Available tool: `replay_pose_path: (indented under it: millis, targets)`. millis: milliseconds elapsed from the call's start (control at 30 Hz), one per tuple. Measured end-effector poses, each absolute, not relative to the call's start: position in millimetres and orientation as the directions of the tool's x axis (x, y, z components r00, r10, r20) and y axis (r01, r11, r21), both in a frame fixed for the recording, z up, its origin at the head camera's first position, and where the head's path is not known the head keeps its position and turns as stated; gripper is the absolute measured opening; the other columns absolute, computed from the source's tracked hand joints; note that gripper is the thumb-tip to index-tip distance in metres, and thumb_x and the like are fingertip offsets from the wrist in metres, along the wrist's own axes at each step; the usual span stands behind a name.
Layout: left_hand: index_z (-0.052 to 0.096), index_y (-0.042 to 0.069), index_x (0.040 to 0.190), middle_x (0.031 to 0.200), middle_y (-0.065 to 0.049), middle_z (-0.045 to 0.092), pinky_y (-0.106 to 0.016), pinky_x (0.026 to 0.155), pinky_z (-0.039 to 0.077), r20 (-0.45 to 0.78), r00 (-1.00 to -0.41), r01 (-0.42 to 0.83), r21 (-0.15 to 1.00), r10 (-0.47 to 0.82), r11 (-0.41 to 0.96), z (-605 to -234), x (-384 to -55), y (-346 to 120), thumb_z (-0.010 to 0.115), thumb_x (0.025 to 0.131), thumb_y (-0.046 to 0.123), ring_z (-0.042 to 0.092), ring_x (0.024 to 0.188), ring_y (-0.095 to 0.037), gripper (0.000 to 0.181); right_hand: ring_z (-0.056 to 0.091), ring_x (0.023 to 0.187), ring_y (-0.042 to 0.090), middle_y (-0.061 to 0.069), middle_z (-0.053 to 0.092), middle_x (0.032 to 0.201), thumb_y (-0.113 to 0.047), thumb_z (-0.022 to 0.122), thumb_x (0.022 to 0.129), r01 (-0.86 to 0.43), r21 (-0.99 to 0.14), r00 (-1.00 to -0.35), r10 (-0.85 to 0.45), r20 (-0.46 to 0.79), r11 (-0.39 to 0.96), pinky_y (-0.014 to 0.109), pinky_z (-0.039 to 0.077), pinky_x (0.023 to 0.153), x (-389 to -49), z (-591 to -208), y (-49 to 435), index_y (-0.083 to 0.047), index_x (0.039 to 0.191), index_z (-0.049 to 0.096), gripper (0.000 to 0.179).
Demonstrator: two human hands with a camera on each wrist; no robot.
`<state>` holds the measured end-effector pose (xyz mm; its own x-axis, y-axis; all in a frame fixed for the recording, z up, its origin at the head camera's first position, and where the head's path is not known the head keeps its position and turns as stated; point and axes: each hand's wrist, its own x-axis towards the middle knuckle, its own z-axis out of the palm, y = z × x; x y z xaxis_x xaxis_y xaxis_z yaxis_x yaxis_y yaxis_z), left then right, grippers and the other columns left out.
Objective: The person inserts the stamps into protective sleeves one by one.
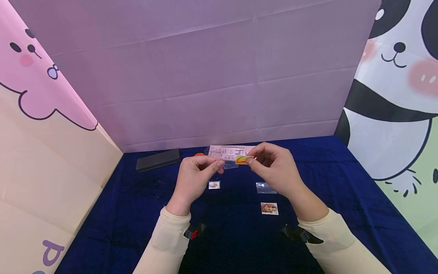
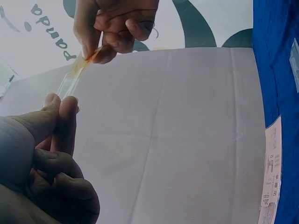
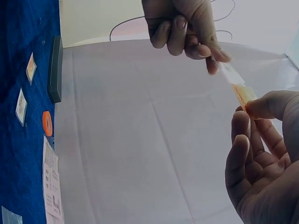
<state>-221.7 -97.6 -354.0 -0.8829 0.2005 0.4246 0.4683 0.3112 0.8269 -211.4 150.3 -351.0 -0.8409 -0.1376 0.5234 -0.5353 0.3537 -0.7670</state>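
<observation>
Over the blue cloth, both hands hold one small item between them. My left hand [image 1: 196, 177] pinches the end of a clear plastic sleeve [image 3: 231, 73] between thumb and index finger. From the other side, my right hand [image 1: 278, 169] pinches a small yellow stamp-like picture [image 1: 241, 159] at its edge. In the right wrist view the yellow piece [image 3: 243, 94] lines up with the sleeve and overlaps its end. Below the hands lie a small white-bordered picture stamp [image 1: 214, 185] on the left and a larger one [image 1: 269, 208] on the right.
Another clear sleeve [image 1: 265, 188] lies beneath the right hand. Behind the hands is a pale printed packet [image 1: 226, 151], with an orange ring-shaped thing [image 3: 47, 123] beside it. A dark flat case [image 1: 158, 160] lies at the back left, near the fabric wall [image 1: 205, 76].
</observation>
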Motion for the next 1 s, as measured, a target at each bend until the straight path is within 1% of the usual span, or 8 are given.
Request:
replay_pose_path:
  millis: [300, 700, 767, 800, 933, 1000]
  targets:
    - [0.084, 0.014, 0.097, 0.079, 0.005, 0.075, -0.028, 0.052, 0.030, 0.430, -0.879, 0.475, 0.825, 0.204, 0.306, -353.8, -221.6, -97.3, 0.076, 0.099, 0.027, 0.040, 0.058, -0.019, 0.015, 0.057, 0.070, 0.022, 0.001, 0.071, 0.087, -0.012, 0.077, 0.096, -0.541, -0.758, -0.838, -0.159, 0.522, 0.364, 0.027, 0.048, 0.057, -212.7, -351.6, 151.5, -0.013, 0.101, 0.075, 0.005]
    - [0.084, 0.013, 0.097, 0.080, 0.005, 0.076, -0.028, 0.053, 0.030, 0.431, -0.878, 0.476, 0.827, 0.207, 0.299, -353.3, -220.8, -96.0, 0.076, 0.099, 0.023, 0.043, 0.059, -0.019, 0.013, 0.055, 0.066, 0.023, 0.001, 0.068, 0.084, -0.013, 0.077, 0.096, -0.511, -0.769, -0.858, -0.172, 0.484, 0.385, 0.028, 0.045, 0.054, -211.7, -349.1, 153.1, -0.015, 0.099, 0.074, 0.004]
    - [0.084, 0.013, 0.097, 0.080, 0.004, 0.076, -0.028, 0.053, 0.031, 0.432, -0.878, 0.477, 0.827, 0.207, 0.298, -353.4, -220.7, -95.9, 0.076, 0.099, 0.023, 0.045, 0.060, -0.019, 0.013, 0.055, 0.066, 0.023, 0.002, 0.067, 0.084, -0.013, 0.077, 0.096, -0.507, -0.769, -0.860, -0.175, 0.479, 0.388, 0.028, 0.045, 0.055, -211.6, -348.9, 153.3, -0.014, 0.100, 0.074, 0.004]
    - [0.084, 0.013, 0.097, 0.080, 0.004, 0.076, -0.028, 0.053, 0.031, 0.431, -0.878, 0.477, 0.827, 0.209, 0.297, -353.2, -220.5, -95.8, 0.076, 0.098, 0.022, 0.048, 0.061, -0.018, 0.013, 0.055, 0.065, 0.023, 0.002, 0.067, 0.084, -0.013, 0.077, 0.096, -0.506, -0.771, -0.861, -0.178, 0.476, 0.387, 0.028, 0.045, 0.055, -211.4, -348.8, 153.4, -0.014, 0.100, 0.075, 0.004]
    - [0.084, 0.013, 0.098, 0.081, 0.003, 0.076, -0.027, 0.058, 0.042, 0.418, -0.881, 0.469, 0.834, 0.223, 0.291, -353.1, -219.9, -95.3, 0.077, 0.098, 0.022, 0.065, 0.070, -0.016, 0.012, 0.054, 0.064, 0.023, 0.002, 0.066, 0.084, -0.012, 0.076, 0.096, -0.502, -0.773, -0.864, -0.188, 0.467, 0.389, 0.028, 0.044, 0.055, -211.3, -348.9, 153.8, -0.014, 0.100, 0.075, 0.005]
    - [0.084, 0.013, 0.099, 0.081, 0.003, 0.076, -0.028, 0.062, 0.047, 0.412, -0.881, 0.467, 0.836, 0.231, 0.288, -353.1, -219.8, -95.1, 0.077, 0.098, 0.023, 0.069, 0.075, -0.016, 0.012, 0.053, 0.064, 0.022, 0.003, 0.065, 0.084, -0.013, 0.076, 0.097, -0.502, -0.773, -0.864, -0.191, 0.465, 0.388, 0.028, 0.043, 0.054, -211.2, -348.7, 153.8, -0.014, 0.101, 0.075, 0.005]
